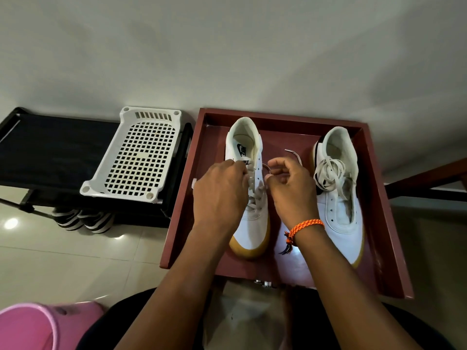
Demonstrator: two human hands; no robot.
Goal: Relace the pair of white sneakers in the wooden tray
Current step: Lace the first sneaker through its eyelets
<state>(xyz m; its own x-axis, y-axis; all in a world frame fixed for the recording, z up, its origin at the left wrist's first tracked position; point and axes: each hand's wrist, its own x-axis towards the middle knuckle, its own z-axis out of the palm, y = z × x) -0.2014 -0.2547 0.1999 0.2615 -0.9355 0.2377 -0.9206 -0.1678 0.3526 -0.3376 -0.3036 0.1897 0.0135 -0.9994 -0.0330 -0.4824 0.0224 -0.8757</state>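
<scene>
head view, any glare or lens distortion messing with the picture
Head view: bright glare spots on the glossy floor tiles at left and a sheen on the wooden tray floor between the sneakers; wide-angle bending curves the tray's edges and the black rack; both hands look sharp enough.

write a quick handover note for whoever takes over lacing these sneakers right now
Left hand: pinches the lace at the upper eyelets of the left white gum-soled sneaker.
Right hand: pinches the other end of the same flat white lace, its loose tip lying on the tray floor.
Both sneakers sit side by side, toes toward the person, in the reddish-brown wooden tray.
Done: the left sneaker is laced through most of its eyelets.
Left: finish and tie that one; the right white sneaker has bare eyelets, with its bundled lace piled on the tongue.
</scene>
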